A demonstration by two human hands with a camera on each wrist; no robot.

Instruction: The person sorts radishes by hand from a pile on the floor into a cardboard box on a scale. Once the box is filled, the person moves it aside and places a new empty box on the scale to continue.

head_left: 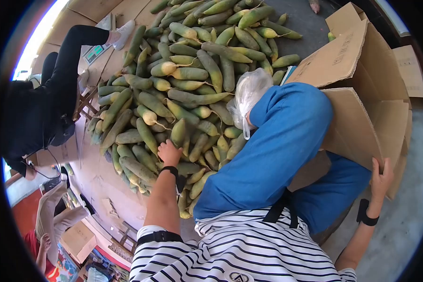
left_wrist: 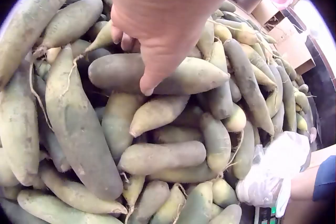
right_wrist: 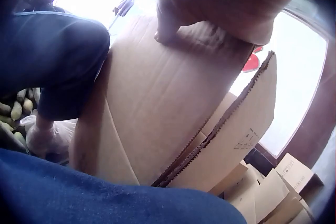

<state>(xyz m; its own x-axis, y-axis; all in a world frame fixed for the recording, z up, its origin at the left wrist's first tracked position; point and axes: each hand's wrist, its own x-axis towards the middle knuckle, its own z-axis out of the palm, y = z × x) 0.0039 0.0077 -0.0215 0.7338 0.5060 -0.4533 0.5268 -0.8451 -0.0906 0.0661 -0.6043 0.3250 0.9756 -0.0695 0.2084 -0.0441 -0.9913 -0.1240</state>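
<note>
My left hand (head_left: 169, 153) reaches into a big heap of green radishes (head_left: 192, 98) and grips one green radish (left_wrist: 202, 77) lying across the top. In the left wrist view the thumb presses along its near side, while the other fingers go behind it and are mostly hidden. On the other side, my right hand (head_left: 382, 177) pinches the edge of a flap on an open cardboard box (head_left: 352, 110). The right wrist view shows that flap (right_wrist: 157, 82) with the thumb on its face. The box leans against my raised knee.
A plastic bag (head_left: 251, 94) covers my foot beside the heap. Another person (head_left: 37, 103) in black sits at the left near a scale (head_left: 94, 53); a further person (head_left: 47, 235) is at lower left. More cardboard (head_left: 409, 70) lies behind the box.
</note>
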